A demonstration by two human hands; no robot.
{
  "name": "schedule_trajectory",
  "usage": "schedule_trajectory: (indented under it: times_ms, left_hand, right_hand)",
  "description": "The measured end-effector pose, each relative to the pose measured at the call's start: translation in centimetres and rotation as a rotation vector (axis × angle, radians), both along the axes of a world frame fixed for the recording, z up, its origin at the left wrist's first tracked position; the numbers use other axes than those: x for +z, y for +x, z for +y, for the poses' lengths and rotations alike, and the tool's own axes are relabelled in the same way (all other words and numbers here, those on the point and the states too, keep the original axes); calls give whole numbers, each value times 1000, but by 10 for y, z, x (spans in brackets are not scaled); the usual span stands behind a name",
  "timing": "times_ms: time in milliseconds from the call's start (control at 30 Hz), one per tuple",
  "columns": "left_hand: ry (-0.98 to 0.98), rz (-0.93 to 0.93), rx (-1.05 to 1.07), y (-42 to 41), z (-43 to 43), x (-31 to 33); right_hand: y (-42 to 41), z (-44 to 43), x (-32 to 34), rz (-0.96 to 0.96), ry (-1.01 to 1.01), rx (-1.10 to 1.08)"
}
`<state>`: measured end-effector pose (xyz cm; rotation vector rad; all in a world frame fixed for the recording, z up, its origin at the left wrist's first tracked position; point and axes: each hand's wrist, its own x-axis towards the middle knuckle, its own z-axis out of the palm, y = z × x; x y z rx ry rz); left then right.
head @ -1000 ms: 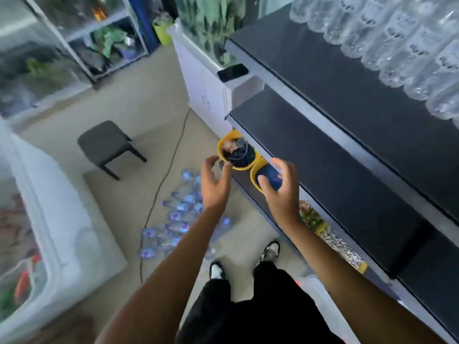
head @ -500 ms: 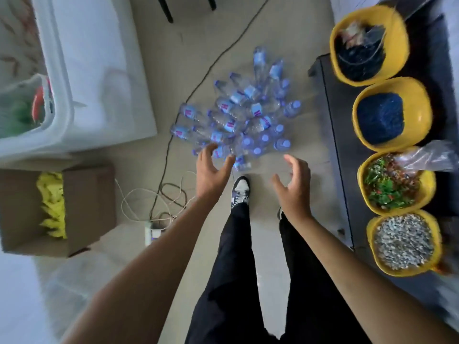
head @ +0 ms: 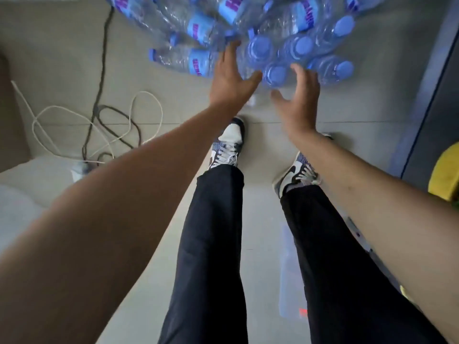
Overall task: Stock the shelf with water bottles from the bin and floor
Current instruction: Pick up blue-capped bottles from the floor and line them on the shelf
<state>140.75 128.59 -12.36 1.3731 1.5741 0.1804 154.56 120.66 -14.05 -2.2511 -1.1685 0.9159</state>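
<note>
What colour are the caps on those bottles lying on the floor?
Light blue caps, on clear water bottles; the head view shows them plainly.

1. Dim, soft, even light, greyish across the floor; shadows faint.
2. Motion-smeared at the water bottles, labels blurred, faint sheen on caps.
3. Crisper just below the water bottles, at the shoes.
4. Stretched by wide-angle distortion far below the water bottles.
</note>
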Motion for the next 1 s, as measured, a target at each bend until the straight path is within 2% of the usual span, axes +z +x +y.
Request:
schedule_trajectory:
  times_ms: [267,533,733,833,1000]
  left_hand:
    - [52,-45,-99,17,25,-81]
    - [47,-16,-114,8,24,-60]
    - [130,-112,60,9,26,34]
    - [150,-138,120,15,34,112]
    - [260,-213,115,37,53,279]
  right_hand:
    - [-14,18,-63,40,50,-115]
    - [-14,20,-37,-31,52,-159]
    - [-4,19,55,-10,108,-146]
    - [6,26,139,-7,126,-157]
    - [23,51,309,0,253,-221]
